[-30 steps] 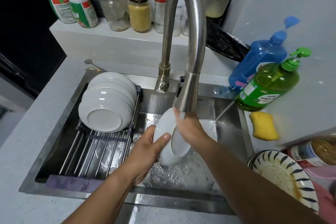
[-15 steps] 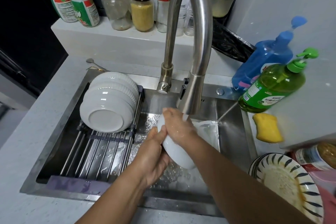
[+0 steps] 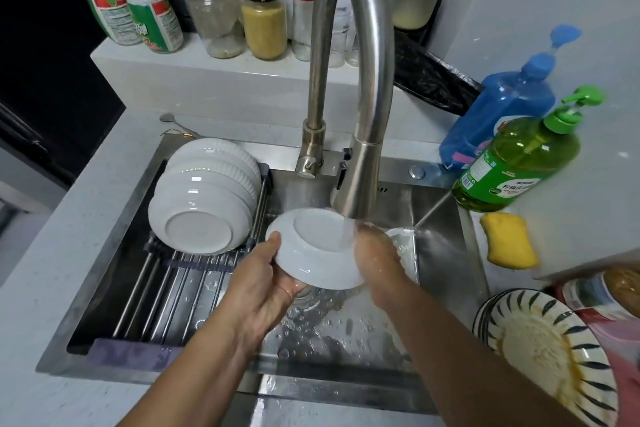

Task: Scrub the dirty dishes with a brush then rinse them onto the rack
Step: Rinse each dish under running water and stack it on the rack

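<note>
Bowl (image 3: 313, 253), underside up beneath the faucet (image 3: 360, 163), gripped by left hand (image 3: 258, 282); right hand (image 3: 375, 255) rubs it; rack (image 3: 166, 291) at nine o'clock.

Over the sink (image 3: 446, 253), the left hand (image 3: 256, 291) grips a white bowl (image 3: 311, 253) by its rim, base turned up under water running from the tap (image 3: 353, 87). The right hand (image 3: 377, 256) holds the bowl's other side. Rinsed bowls (image 3: 204, 198) lean stacked on the rack (image 3: 166, 291). A dirty striped plate (image 3: 550, 350) sits on the desk (image 3: 52, 253) beside a yellow sponge (image 3: 509, 241).
</note>
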`<state>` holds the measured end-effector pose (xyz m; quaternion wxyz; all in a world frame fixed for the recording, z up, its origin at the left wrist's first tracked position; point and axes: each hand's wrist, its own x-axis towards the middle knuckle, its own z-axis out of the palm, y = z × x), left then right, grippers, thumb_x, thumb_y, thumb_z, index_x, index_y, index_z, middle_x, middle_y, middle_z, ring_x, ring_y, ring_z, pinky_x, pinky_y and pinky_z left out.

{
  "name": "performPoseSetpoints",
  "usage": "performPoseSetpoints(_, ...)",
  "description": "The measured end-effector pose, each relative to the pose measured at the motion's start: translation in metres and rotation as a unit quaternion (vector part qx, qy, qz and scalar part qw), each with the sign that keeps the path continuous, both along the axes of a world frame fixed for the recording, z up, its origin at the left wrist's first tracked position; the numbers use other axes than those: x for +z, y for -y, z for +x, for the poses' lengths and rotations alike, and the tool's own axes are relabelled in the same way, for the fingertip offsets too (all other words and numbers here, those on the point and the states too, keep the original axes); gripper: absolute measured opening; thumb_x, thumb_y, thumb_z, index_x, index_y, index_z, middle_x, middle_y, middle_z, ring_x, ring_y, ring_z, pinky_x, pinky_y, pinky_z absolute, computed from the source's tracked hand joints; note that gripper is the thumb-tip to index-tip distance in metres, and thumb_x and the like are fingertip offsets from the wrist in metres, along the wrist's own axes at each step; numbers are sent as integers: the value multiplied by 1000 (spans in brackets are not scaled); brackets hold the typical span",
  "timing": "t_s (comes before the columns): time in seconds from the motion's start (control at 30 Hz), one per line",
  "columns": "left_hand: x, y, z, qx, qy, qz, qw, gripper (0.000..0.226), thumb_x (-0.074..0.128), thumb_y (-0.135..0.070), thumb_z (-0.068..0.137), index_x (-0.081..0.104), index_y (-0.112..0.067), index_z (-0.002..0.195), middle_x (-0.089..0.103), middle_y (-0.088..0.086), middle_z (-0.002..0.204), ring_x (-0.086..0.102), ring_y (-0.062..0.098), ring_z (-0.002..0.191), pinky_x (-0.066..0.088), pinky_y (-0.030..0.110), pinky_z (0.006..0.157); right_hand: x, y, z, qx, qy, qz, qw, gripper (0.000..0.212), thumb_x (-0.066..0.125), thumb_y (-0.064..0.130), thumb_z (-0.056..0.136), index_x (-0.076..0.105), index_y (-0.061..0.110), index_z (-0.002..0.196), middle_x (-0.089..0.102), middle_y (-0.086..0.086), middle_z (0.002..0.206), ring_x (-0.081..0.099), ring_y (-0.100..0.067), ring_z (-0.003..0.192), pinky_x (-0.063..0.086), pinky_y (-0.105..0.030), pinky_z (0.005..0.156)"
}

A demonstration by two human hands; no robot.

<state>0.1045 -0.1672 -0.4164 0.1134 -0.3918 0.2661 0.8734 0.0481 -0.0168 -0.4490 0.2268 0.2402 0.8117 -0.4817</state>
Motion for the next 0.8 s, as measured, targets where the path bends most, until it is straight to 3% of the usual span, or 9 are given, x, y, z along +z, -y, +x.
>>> performPoseSetpoints(0.07, -3, 8, 2, -29, -5, 6, 1000, 32, 42, -20, 109, 57, 2, 128, 75, 21, 112, 77, 33, 88, 62, 60, 63, 1, -11, -4, -111, 77, -141, 981, 53, 56, 61, 89, 67, 19, 119, 71, -9, 120, 68, -34, 105, 54, -53, 97)
performPoseSetpoints(0.2, -20, 15, 2, -64, -2, -11, 998, 36, 39, -20, 110, 53, 0, 137, 72, 21, 122, 76, 34, 97, 63, 52, 63, 12, -23, -3, -156, 101, -339, 922, 34, 59, 41, 99, 81, 15, 95, 79, -11, 95, 76, -28, 77, 62, -41, 69)
performPoseSetpoints(0.27, -32, 11, 0, -141, 2, -210, 968, 44, 41, -27, 110, 42, -13, 152, 59, 11, 146, 64, 31, 123, 58, 55, 90, 9, -19, 0, -161, 73, -353, 919, 30, 63, 37, 97, 79, 12, 103, 78, -13, 98, 76, -30, 81, 62, -46, 71)
performPoseSetpoints(0.33, -35, -1, 3, -257, -61, -493, 829, 53, 38, -40, 110, 29, -25, 160, 31, -1, 165, 32, 22, 150, 29, 49, 122, 7, -10, 4, -197, 41, -321, 926, 36, 72, 34, 91, 73, 7, 114, 77, -16, 102, 75, -35, 89, 59, -56, 81)
performPoseSetpoints(0.4, -24, -19, 8, -331, -203, -619, 683, 55, 26, -49, 109, 25, -30, 161, 19, -16, 163, 10, 4, 154, 8, 35, 128, 7, -4, 8, -216, 23, -288, 933, 34, 76, 27, 88, 72, 2, 111, 77, -18, 96, 75, -35, 82, 62, -50, 76)
performPoseSetpoints(0.53, -18, -40, 5, -437, -290, -623, 581, 59, 11, -55, 107, 20, -36, 162, 18, -22, 164, 8, -10, 150, 1, 20, 124, 19, -3, 13, -231, 34, -286, 929, 28, 79, 16, 83, 72, -3, 103, 77, -20, 86, 74, -30, 65, 60, -36, 56)
performPoseSetpoints(0.7, -41, -23, -7, -489, -220, -611, 583, 73, -1, -67, 100, 5, -33, 164, 2, -12, 171, -4, 4, 156, 1, 34, 128, 12, -6, 18, -259, -1, -265, 929, 17, 74, 22, 91, 69, 7, 98, 74, -13, 80, 69, -28, 63, 58, -33, 58)
performPoseSetpoints(0.73, -47, -21, -10, -486, -193, -600, 605, 74, 2, -66, 100, 6, -30, 164, 4, -8, 171, -1, 9, 157, 3, 37, 128, 10, -5, 20, -262, -4, -268, 927, 15, 75, 23, 90, 68, 11, 93, 73, -12, 79, 68, -28, 64, 58, -34, 61)
performPoseSetpoints(0.8, -54, -20, -17, -425, -115, -553, 707, 70, 14, -67, 102, 21, -29, 162, 28, 5, 166, 29, 28, 152, 24, 45, 125, 10, 0, 23, -263, -16, -270, 926, 15, 76, 26, 90, 67, 14, 88, 72, -9, 78, 67, -26, 64, 58, -37, 64)
